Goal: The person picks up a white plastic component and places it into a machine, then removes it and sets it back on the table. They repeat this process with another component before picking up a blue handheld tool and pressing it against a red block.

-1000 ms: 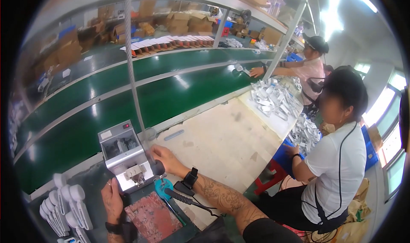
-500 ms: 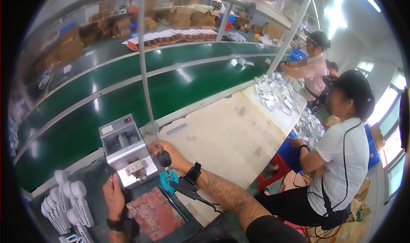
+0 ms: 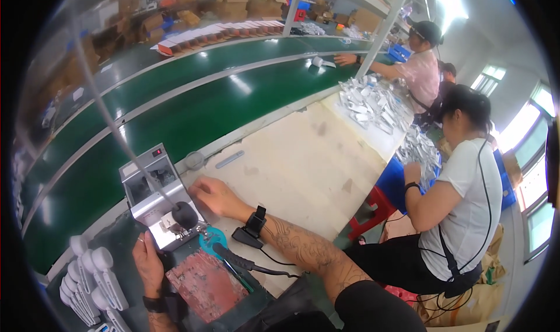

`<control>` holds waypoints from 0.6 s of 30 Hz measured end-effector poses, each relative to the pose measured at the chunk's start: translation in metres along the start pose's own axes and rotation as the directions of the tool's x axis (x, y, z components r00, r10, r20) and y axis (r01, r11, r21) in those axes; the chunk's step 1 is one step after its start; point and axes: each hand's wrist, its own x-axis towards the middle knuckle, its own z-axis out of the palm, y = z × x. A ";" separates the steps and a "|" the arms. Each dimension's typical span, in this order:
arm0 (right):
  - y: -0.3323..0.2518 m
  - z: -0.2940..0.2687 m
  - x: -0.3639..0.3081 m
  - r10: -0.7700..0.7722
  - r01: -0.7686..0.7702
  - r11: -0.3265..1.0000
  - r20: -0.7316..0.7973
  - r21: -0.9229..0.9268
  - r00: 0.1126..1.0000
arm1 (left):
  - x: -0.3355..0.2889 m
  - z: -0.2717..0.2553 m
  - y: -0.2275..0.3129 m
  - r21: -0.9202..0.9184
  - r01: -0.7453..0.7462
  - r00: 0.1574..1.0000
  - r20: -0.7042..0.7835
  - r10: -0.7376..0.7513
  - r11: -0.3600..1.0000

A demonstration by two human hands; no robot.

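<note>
A silver screw feeder (image 3: 153, 208) with a clear-topped chamber and a small red display stands at the left of the bench. My left hand (image 3: 149, 265) is against its near left side, thumb and fingers along the edge. On its right side lies my right hand (image 3: 217, 196), fingers bent against the casing. A thin rod ending in a black ball (image 3: 185, 215) hangs in front of the feeder and hides part of its front. Close by are a round teal piece (image 3: 213, 238) with a black cable and a worn reddish pad (image 3: 207, 285).
White long-handled parts with round ends (image 3: 99, 262) lie at left. A green conveyor belt (image 3: 192, 116) runs behind the bench. A grey strip (image 3: 229, 159) lies on the beige board (image 3: 291, 163). Two co-workers (image 3: 461, 186) work at right beside piles of white parts (image 3: 373, 107).
The whole view has shifted slightly. The hanging rod and ball have swung left across the feeder. The far co-worker's arm now reaches over the belt. My hands stay beside the feeder.
</note>
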 end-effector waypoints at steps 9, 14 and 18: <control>0.007 -0.001 0.000 0.040 -0.039 0.989 -0.001 -0.141 0.999 | -0.002 0.001 -0.003 -0.053 0.083 0.996 -0.016 -0.084 0.995; 0.020 0.001 0.003 -0.135 0.131 0.987 -0.040 -0.089 0.990 | -0.002 -0.001 -0.005 0.026 0.007 1.000 0.002 -0.007 1.000; 0.021 0.001 0.004 -0.117 0.114 0.990 -0.041 -0.083 0.992 | -0.001 -0.003 -0.005 0.017 0.025 0.999 0.024 -0.025 1.000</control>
